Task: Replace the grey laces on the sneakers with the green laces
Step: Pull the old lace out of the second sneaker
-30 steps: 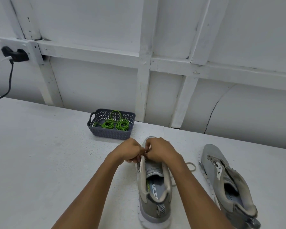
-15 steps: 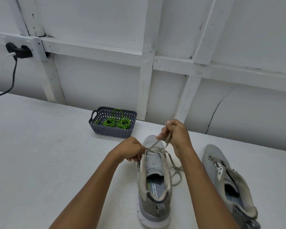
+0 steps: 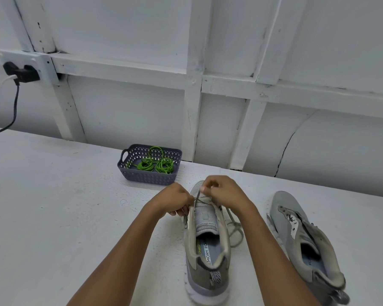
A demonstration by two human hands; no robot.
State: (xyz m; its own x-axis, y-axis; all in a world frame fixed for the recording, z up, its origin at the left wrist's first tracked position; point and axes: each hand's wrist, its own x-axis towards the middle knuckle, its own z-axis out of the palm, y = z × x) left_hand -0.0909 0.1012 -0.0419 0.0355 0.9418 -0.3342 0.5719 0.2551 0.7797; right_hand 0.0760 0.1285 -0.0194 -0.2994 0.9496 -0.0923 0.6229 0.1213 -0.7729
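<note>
**My left hand**: fingers curled round the left eyelet edge of the grey mesh sneaker with a white sole, gripping it.

**That sneaker:** upright on the white table, heel nearest me, toe pointing away.

**My right hand**: clenched over the toe end, thumb and fingers pinching a strand of the flat grey lace. The strand runs down to the lowest eyelets. The rest lies in loose loops on the table just right of the sneaker.

**Second grey sneaker**: further right, apart, tipped on its side.

**Dark grey perforated plastic basket**: at the table's far edge, beyond my hands, holding the coiled green laces.

**Black plug**: on the wall rail, far left.
</note>
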